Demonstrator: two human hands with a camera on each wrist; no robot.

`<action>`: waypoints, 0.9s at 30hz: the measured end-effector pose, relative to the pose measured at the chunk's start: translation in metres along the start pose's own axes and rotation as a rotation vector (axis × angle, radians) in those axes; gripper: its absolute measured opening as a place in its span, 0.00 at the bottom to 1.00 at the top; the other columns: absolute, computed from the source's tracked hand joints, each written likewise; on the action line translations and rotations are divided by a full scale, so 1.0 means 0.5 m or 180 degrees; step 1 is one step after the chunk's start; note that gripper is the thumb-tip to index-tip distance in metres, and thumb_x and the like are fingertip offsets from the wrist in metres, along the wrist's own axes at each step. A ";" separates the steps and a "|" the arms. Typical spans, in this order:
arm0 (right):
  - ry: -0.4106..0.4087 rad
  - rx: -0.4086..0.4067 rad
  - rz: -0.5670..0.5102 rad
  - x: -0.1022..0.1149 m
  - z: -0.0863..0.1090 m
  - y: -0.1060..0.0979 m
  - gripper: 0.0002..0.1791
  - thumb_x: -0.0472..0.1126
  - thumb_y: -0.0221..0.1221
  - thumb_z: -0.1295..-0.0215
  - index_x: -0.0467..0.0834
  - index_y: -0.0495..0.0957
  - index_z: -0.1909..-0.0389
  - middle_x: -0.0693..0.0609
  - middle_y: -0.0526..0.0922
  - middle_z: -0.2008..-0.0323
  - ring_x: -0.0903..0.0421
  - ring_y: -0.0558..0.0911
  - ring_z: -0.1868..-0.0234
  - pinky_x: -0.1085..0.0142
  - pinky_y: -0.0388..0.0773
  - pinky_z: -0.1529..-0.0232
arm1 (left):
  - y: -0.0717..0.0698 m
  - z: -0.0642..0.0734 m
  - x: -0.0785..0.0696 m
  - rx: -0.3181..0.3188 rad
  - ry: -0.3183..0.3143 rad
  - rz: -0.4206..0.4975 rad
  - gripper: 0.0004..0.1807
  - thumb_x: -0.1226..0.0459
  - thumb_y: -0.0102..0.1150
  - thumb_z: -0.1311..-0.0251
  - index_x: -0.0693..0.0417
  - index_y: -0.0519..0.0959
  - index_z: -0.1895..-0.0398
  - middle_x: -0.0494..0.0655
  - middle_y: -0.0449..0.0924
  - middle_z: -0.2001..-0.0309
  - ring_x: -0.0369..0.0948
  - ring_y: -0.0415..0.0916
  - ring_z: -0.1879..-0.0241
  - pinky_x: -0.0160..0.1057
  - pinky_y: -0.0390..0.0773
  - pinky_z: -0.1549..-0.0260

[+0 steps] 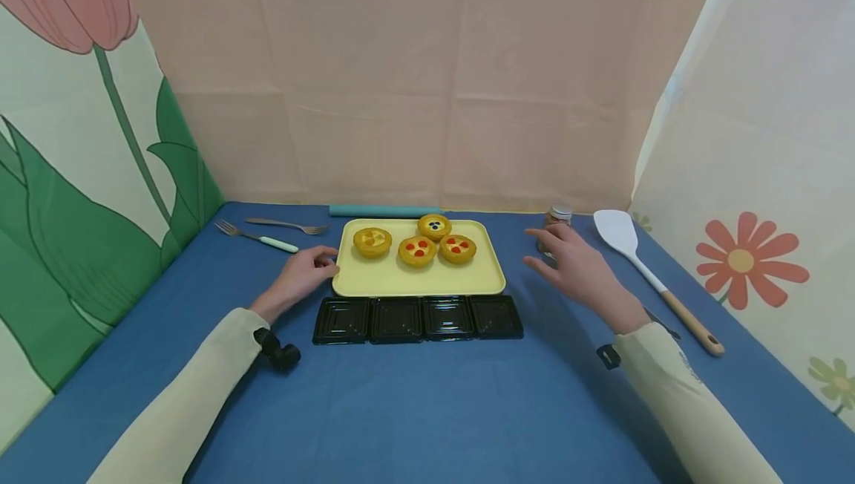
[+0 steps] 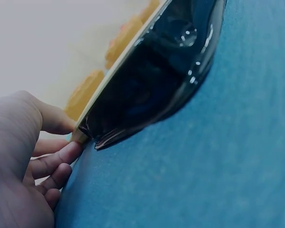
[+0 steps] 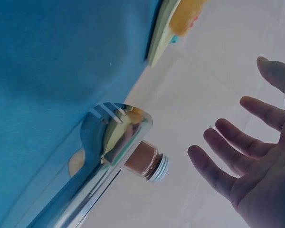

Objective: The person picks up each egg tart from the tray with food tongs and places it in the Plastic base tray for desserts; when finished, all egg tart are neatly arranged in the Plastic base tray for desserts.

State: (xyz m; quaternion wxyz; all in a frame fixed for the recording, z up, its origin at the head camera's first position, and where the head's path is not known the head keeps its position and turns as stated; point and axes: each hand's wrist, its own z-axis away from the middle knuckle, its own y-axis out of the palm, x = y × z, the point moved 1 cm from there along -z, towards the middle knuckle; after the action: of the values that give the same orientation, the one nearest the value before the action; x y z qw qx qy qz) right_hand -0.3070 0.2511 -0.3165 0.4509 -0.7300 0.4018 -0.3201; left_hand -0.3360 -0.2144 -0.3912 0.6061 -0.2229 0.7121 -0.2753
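Observation:
My left hand (image 1: 303, 274) pinches the left edge of a pale yellow tray (image 1: 361, 281). In the left wrist view the thumb (image 2: 57, 118) lies over the tray's rim, with fingers below it. On the tray sit several small tarts: two with red dots (image 1: 417, 252), one with dark dots (image 1: 434, 226), and a plain yellow one (image 1: 372, 242). My right hand (image 1: 576, 263) hovers right of the tray, fingers spread and holding nothing. Behind it stands a glass jar (image 3: 142, 159) with a silvery lid, partly hidden by the hand in the head view.
A black plastic tray (image 1: 396, 321) with several square compartments lies before the yellow tray. Two forks (image 1: 267, 241) lie left, a teal roll (image 1: 384, 211) behind. A white spatula (image 1: 617, 233) with wooden handle lies right, near a shiny slotted metal utensil (image 3: 116, 137), mostly hidden in the head view.

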 end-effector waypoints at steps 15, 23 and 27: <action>0.0237 -0.0049 -0.0695 -0.004 0.093 -0.037 0.37 0.52 0.72 0.40 0.42 0.74 0.33 0.47 0.78 0.54 0.49 0.79 0.53 0.50 0.80 0.58 | 0.002 0.006 -0.002 -0.0067 -0.0040 0.0070 0.26 0.62 0.56 0.31 0.66 0.72 0.33 0.59 0.81 0.50 0.52 0.76 0.54 0.51 0.73 0.53; 0.0496 -0.0025 -0.1106 -0.042 0.157 -0.058 0.35 0.50 0.70 0.37 0.46 0.73 0.31 0.45 0.81 0.50 0.45 0.80 0.48 0.63 0.80 0.58 | 0.004 0.005 0.002 -0.0058 -0.0034 0.0067 0.26 0.62 0.55 0.31 0.65 0.72 0.33 0.59 0.81 0.50 0.52 0.76 0.54 0.51 0.73 0.53; 0.0716 0.0038 -0.1222 -0.066 0.188 -0.066 0.35 0.52 0.68 0.36 0.47 0.71 0.29 0.42 0.81 0.47 0.44 0.80 0.47 0.72 0.77 0.58 | 0.003 0.006 0.001 -0.0044 -0.0023 0.0078 0.27 0.62 0.55 0.31 0.66 0.71 0.32 0.59 0.81 0.50 0.52 0.76 0.53 0.52 0.73 0.52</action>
State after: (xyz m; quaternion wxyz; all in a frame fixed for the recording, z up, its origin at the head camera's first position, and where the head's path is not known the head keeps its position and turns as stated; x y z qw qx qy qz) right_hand -0.2349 0.3268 -0.3264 0.3383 -0.7501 0.3013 -0.4819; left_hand -0.3330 -0.2139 -0.3931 0.6105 -0.2194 0.7145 -0.2621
